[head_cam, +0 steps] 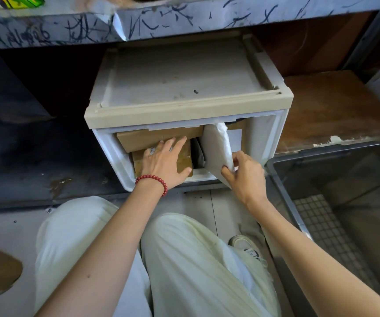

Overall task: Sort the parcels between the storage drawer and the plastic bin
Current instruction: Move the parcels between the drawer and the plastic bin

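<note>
The person crouches on the floor facing the storage drawer (pixel 112 156), which stands pulled open below a scribbled-over table edge, with the grey plastic bin (pixel 282 195) just to its right. The left hand (pixel 163 165) lies flat and open, fingers spread, across a cardboard box (pixel 152 139) and a brown taped parcel (pixel 185 160) packed in the left part of the drawer. It seems to press them down so that they do not shift or lift while the neighbouring item is pulled. The right hand (pixel 245 177) pinches the near bottom corner of a white soft parcel (pixel 216 147) between thumb and curled fingers. That parcel stands on edge in the right part of the drawer, its far top tucked under the unit's lip and a dark packet (pixel 198 154) wedged beside it. Gripping the corner probably gives the best purchase on a slack bag jammed upright. Judging by the bin's place beside the right arm, the white parcel looks bound for it, and the bin's grid floor shows no parcel in the part in view. The tight fit could make the bag snag on the lip.
</note>
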{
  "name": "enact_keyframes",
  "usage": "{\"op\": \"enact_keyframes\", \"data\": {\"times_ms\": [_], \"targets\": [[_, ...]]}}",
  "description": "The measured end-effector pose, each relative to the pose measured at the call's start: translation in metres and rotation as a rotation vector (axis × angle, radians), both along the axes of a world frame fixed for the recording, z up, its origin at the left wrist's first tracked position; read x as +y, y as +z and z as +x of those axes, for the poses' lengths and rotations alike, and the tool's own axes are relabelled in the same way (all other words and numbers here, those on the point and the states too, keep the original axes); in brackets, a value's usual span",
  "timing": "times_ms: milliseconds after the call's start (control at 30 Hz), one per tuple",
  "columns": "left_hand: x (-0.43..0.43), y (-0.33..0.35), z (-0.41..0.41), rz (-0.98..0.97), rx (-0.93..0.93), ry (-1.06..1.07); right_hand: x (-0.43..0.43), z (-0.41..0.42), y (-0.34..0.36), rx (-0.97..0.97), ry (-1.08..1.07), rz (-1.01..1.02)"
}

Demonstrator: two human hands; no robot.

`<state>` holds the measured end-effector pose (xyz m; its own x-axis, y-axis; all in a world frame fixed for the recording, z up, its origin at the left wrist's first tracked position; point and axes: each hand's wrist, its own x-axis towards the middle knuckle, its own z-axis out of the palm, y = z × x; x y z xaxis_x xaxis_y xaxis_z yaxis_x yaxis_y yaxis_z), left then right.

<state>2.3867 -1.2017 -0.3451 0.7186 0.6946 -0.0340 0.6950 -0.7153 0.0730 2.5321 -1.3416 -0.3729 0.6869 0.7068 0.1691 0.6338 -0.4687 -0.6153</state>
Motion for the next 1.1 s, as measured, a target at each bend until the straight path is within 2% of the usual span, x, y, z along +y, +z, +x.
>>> {"op": "enact_keyframes", "data": {"times_ms": [167,400,500,700,900,967,1100], "targets": [[-0.010,-0.003,0.001,-0.028,0.096,-0.011,-0.035,-0.003,0.004,-0.014,-0.013,0.074],[-0.028,0.006,-0.002,-0.056,0.088,-0.060,-0.078,-0.001,0.017,0.085,-0.045,0.202],[-0.035,0.010,0.000,-0.086,0.035,-0.106,-0.090,0.005,0.021,0.234,-0.098,0.224],[-0.053,0.019,0.004,-0.101,-0.008,-0.276,-0.105,0.013,0.020,0.655,-0.166,0.277],[-0.066,0.015,0.005,-0.091,0.037,-0.375,-0.108,0.023,0.023,0.983,-0.269,0.348],[-0.069,0.010,0.004,-0.044,-0.031,-0.352,-0.108,0.026,0.025,1.076,-0.288,0.356],[-0.070,0.013,0.003,0.072,-0.289,-0.339,-0.108,0.033,0.027,1.246,-0.282,0.351]]}}
